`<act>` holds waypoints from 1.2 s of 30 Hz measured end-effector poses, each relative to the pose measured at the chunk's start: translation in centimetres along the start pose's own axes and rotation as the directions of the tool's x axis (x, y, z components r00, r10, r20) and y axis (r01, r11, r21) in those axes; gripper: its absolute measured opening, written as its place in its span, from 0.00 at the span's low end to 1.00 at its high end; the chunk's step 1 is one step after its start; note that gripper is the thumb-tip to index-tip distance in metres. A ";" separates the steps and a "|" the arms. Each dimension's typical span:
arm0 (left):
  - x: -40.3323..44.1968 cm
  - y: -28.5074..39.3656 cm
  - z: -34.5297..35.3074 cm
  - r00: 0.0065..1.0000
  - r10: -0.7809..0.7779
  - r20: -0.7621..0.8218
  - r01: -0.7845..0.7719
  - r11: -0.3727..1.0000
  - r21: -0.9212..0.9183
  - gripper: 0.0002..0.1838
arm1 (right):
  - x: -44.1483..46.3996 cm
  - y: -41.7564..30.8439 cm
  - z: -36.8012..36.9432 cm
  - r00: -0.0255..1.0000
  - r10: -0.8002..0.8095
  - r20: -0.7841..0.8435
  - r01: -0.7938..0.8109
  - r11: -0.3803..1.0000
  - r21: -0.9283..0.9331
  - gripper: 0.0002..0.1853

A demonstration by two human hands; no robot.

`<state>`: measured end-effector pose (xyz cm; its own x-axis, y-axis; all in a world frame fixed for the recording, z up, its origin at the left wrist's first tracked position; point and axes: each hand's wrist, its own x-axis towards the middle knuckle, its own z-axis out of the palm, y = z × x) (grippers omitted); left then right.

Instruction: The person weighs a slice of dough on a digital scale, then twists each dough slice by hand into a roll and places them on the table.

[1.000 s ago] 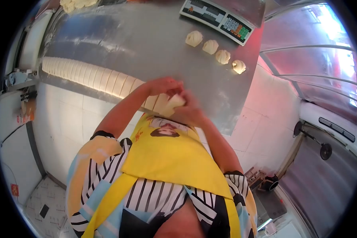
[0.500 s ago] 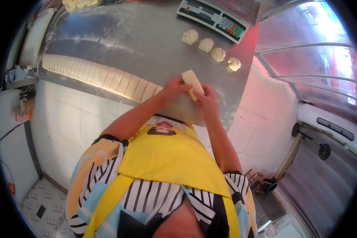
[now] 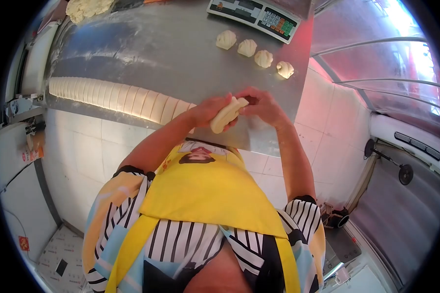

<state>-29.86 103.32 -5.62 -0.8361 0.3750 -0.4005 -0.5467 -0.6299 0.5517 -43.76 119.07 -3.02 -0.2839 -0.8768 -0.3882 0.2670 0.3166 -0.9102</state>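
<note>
Markings on the scale [image 3: 244, 13] are too small to read. Over the table [image 3: 176, 58], the left hand [image 3: 208, 111] holds the dough [image 3: 223, 118] in curled fingers, while the right hand [image 3: 265, 107] narrowly pinches its far end.

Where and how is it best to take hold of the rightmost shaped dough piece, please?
I would grip the rightmost dough piece lightly around its rounded sides, coming down from above. It sits low and compact on the table, nothing covers it, and a gap separates it from the next dough piece.
</note>
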 end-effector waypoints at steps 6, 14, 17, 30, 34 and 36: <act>-0.3 1.4 0.1 0.991 -0.035 -0.133 0.069 0.963 0.261 0.24 | 0.2 1.0 0.5 0.999 0.005 -0.053 -0.014 0.986 -0.167 0.15; -0.3 1.4 0.9 0.991 -0.133 0.030 0.081 0.751 0.656 0.14 | 0.6 7.7 -7.2 0.782 -0.006 -0.624 0.012 1.000 0.005 0.19; 1.4 -0.9 -0.6 0.998 -0.038 -0.047 0.045 0.987 0.157 0.16 | 1.5 11.4 -11.2 0.674 0.092 -0.733 0.015 0.990 0.138 0.25; 4.3 1.4 -0.3 0.848 0.351 -0.396 -0.319 0.936 0.147 0.17 | -0.1 5.8 1.6 0.862 0.179 -0.474 0.023 0.920 0.391 0.27; 4.0 2.0 -0.9 0.848 0.295 -0.440 -0.179 0.941 0.286 0.16 | -1.2 3.4 2.4 0.836 -0.173 -0.521 0.057 0.971 -0.231 0.28; 3.7 3.0 -0.5 0.888 0.156 -0.433 -0.167 0.986 0.013 0.19 | -1.6 2.6 3.1 0.807 -0.476 -0.351 0.164 0.751 -0.640 0.28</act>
<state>-34.53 102.46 -5.85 -0.8080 -0.0591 -0.5863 -0.4004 -0.6749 0.6199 -39.77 120.15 -4.30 -0.6793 -0.7306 0.0691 -0.4353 0.3253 -0.8394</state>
